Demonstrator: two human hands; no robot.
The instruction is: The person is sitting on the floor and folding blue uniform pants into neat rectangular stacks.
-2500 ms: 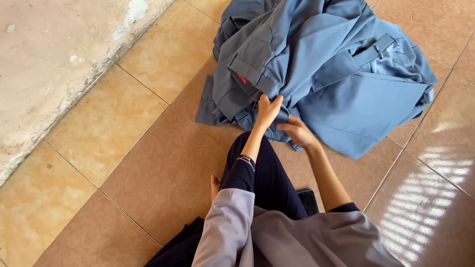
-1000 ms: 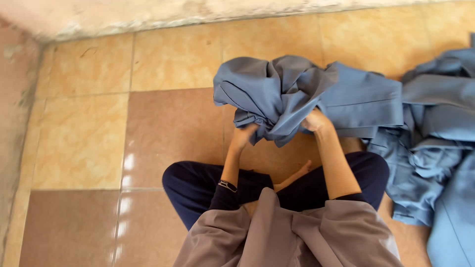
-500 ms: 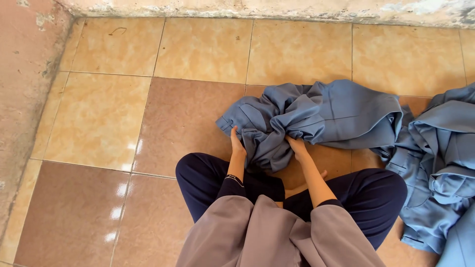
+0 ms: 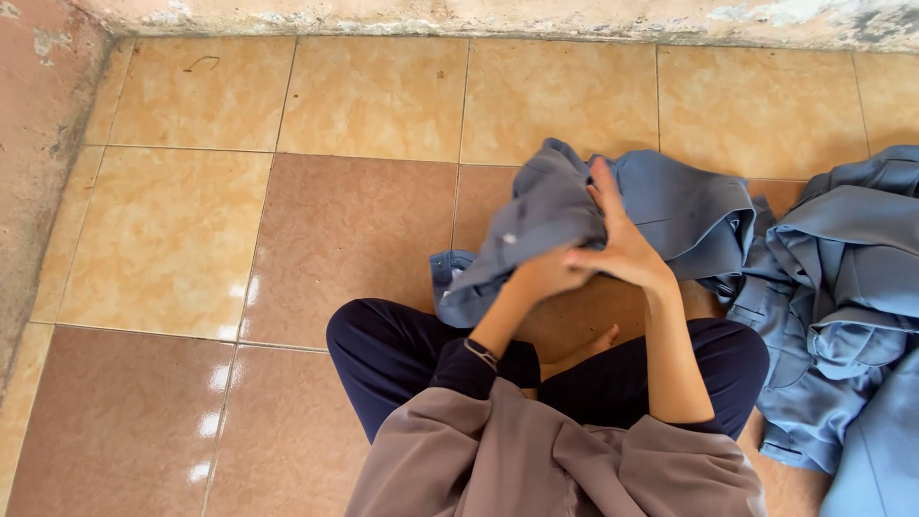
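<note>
I sit cross-legged on a tiled floor with a blue-grey garment (image 4: 661, 206) lifted in front of me. My left hand (image 4: 541, 275) is closed on a bunched part of the cloth just above my knees. My right hand (image 4: 620, 241) has its fingers raised and pinches the same garment beside the left hand. The rest of the garment trails down to the floor on the right.
A heap of similar blue-grey clothes (image 4: 847, 287) lies on the floor to my right. A rough wall (image 4: 479, 14) runs along the far edge of the tan and brown tiles (image 4: 354, 220), and another wall (image 4: 38, 124) stands at the left.
My view turned from the clothes heap toward the wall. Both hands pulled one garment off the heap, brought it in front of my legs and have now raised it higher.
</note>
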